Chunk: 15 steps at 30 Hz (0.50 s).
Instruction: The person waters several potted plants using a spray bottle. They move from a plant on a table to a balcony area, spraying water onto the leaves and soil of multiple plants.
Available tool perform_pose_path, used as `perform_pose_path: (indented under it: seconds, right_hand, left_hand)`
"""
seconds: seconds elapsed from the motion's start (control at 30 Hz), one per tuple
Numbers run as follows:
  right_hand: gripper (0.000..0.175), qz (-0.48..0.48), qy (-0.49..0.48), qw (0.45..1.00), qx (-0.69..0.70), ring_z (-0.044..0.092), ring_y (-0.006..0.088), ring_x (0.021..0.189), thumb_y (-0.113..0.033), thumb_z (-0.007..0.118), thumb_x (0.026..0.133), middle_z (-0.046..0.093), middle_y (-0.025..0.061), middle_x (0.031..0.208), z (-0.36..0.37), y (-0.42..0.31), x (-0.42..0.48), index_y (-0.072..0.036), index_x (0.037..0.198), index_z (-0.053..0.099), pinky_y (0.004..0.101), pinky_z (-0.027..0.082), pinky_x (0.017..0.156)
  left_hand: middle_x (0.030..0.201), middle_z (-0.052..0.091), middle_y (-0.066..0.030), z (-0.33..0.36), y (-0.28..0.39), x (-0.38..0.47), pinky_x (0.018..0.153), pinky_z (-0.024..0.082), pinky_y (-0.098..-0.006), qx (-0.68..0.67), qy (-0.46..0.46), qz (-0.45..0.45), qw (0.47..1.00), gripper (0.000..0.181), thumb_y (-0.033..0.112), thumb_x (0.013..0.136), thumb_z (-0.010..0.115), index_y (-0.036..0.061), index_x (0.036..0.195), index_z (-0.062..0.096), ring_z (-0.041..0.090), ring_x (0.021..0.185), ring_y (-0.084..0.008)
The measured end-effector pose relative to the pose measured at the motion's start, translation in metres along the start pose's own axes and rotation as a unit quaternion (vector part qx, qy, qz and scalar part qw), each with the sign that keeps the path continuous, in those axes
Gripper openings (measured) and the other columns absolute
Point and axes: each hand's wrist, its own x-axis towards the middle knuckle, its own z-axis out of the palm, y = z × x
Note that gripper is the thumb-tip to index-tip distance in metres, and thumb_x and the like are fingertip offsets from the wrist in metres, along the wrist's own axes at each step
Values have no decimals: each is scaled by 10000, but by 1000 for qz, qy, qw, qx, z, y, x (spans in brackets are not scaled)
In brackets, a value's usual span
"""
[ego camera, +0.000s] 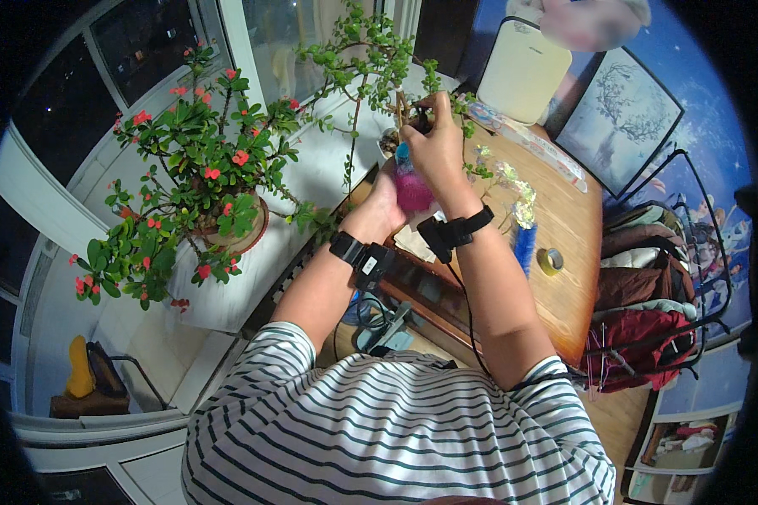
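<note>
My left hand (385,199) is wrapped around a pink and blue container (414,186), seemingly a bottle or vase, in front of the trailing green plant. At the top of that container is my right hand (439,139), its thumb and fingers bent around something dark that I cannot make out. Thin brown stems (402,107) rise just beyond the fingers. Both wrists wear black strapped devices. Right of my right forearm, shiny iridescent artificial flowers (523,196) stand over a blue bristly holder (524,247) on the wooden table (565,303).
A flowering potted plant (211,189) fills the white sill on the left. A tape roll (551,261) lies on the table, with a framed tree picture (619,123) and a cream board (524,69) behind. Clothes hang on a black rack (726,252) at right.
</note>
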Motion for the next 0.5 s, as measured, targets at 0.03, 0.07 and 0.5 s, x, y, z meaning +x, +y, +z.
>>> perform_pose_path:
  seconds: [0.03, 0.07, 0.5]
  right_hand:
    - [484, 14, 1, 1000, -11, 704, 464, 861, -143, 791, 791, 728, 213, 891, 1, 2, -3, -114, 1165, 486, 516, 544, 751]
    - [474, 34, -6, 999, 4, 701, 465, 851, -137, 787, 791, 726, 215, 892, 1, 4, -6, -112, 1150, 479, 512, 542, 748]
    - [568, 20, 26, 999, -4, 695, 483, 858, -137, 803, 780, 727, 237, 897, -13, 21, -31, -120, 1260, 500, 513, 539, 754]
  left_hand:
    - [1209, 714, -70, -2, -3, 0, 940, 589, -495, -2, 8, -2, 1000, 505, 498, 1094, 318, 138, 1307, 600, 696, 1114, -270]
    - [1203, 716, -72, -3, -5, 0, 934, 591, -493, -6, 14, -4, 1000, 504, 496, 1094, 321, 135, 1305, 602, 699, 1108, -268]
    - [1173, 725, -71, -10, -41, -1, 858, 616, -463, 0, 48, -37, 998, 592, 548, 1084, 248, 132, 1287, 616, 720, 1048, -259]
